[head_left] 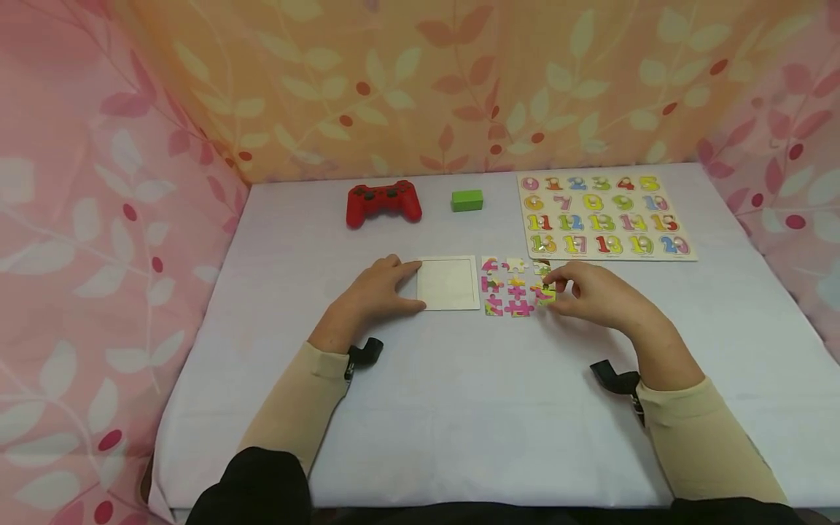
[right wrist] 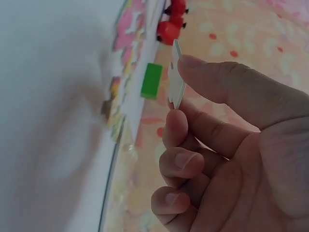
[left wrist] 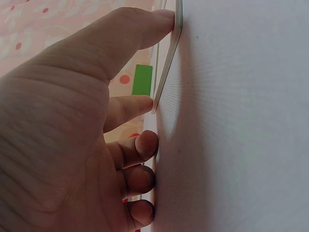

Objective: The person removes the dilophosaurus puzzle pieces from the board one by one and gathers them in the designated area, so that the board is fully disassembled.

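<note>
A small square puzzle tray (head_left: pixel 448 284), pale and bare inside its raised rim, lies mid-table. My left hand (head_left: pixel 383 288) holds its left side, thumb at the near corner and index finger at the far one; the other fingers bend close to the cloth. To the tray's right, jigsaw pieces (head_left: pixel 516 289) in pink, yellow and green lie spread in loose rows. My right hand (head_left: pixel 593 295) pinches one jigsaw piece (right wrist: pixel 176 77) between thumb and index finger, raised off the table in the right wrist view. Its remaining fingers are curled.
A red game controller (head_left: pixel 383 203) lies at the back, left of a green block (head_left: pixel 467 200). A number puzzle board (head_left: pixel 607 216) occupies the back right, its near edge close to the loose pieces. Patterned curtains (head_left: pixel 394 87) enclose the white-covered table (head_left: pixel 472 423).
</note>
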`<action>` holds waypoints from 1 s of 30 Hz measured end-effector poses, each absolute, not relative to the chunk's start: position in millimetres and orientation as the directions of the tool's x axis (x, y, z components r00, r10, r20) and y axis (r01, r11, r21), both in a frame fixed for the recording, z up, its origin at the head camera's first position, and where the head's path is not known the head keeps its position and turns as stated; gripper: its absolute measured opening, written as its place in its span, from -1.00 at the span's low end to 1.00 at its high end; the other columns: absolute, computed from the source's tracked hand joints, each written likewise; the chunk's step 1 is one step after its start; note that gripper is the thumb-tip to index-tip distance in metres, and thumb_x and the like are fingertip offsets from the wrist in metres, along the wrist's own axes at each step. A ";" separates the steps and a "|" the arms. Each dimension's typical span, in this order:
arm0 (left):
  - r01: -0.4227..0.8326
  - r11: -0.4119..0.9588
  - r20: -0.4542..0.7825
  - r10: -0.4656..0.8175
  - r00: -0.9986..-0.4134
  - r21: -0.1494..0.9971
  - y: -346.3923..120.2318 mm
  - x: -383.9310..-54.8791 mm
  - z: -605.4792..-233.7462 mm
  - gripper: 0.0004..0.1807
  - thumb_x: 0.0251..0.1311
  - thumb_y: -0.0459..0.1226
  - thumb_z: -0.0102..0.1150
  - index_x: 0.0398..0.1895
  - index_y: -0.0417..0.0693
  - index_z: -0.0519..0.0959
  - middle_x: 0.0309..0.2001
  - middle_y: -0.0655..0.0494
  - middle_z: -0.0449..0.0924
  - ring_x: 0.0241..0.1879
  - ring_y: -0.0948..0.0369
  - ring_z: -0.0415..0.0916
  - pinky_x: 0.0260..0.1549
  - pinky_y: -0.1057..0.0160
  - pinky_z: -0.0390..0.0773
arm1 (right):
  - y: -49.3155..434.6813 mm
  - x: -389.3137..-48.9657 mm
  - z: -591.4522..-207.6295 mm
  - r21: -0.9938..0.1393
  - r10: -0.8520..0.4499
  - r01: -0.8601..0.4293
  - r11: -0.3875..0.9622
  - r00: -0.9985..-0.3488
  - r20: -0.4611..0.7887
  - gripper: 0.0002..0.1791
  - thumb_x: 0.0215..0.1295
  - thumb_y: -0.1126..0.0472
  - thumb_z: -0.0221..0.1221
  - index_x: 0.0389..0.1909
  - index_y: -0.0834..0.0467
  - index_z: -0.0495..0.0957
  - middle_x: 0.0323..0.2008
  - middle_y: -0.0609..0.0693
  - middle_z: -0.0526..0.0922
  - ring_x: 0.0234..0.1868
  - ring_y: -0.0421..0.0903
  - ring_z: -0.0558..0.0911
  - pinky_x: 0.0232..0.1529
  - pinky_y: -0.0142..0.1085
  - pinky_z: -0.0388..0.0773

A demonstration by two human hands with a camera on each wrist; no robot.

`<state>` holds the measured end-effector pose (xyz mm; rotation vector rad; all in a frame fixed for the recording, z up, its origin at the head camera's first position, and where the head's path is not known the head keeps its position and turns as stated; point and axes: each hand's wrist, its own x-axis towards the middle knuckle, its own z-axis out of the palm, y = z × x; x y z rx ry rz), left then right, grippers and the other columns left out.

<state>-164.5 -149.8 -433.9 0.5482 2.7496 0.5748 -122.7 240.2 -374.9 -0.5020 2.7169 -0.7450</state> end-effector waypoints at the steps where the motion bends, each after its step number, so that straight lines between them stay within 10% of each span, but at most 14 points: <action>1: 0.306 0.848 -0.188 0.417 -0.889 0.433 -149.6 -164.3 -433.5 -0.05 0.10 0.21 0.39 0.57 0.25 0.30 0.03 0.14 0.38 0.05 0.17 0.32 0.07 0.07 0.47 | 242.5 -123.0 -377.9 -0.538 -0.398 -0.247 0.806 -0.899 -0.184 -0.60 0.19 0.24 0.40 0.05 0.24 0.63 -0.20 0.05 0.57 -0.29 -0.02 0.46 -0.28 -0.16 0.42; 21: 0.309 0.845 -0.187 0.421 -0.888 0.436 -148.6 -162.7 -432.0 -0.06 0.11 0.20 0.40 0.56 0.24 0.31 0.04 0.13 0.40 0.06 0.16 0.33 0.08 0.07 0.48 | 241.2 -122.8 -391.7 -0.492 -0.371 -0.198 0.848 -0.884 -0.283 -0.58 0.19 0.20 0.41 0.05 0.24 0.61 -0.20 0.05 0.57 -0.17 0.02 0.50 -0.09 -0.06 0.44; 30: 0.328 0.814 -0.099 0.421 -0.902 0.479 -173.6 -164.1 -410.7 -0.10 0.22 0.10 0.37 0.59 0.12 0.26 0.18 0.02 0.39 0.17 0.09 0.32 0.19 0.00 0.42 | 253.7 -129.2 -333.7 -0.395 -0.262 -0.240 0.887 -0.965 -0.002 -0.60 0.41 0.08 0.25 0.14 0.23 0.58 -0.09 0.17 0.58 -0.20 0.10 0.49 -0.27 -0.04 0.40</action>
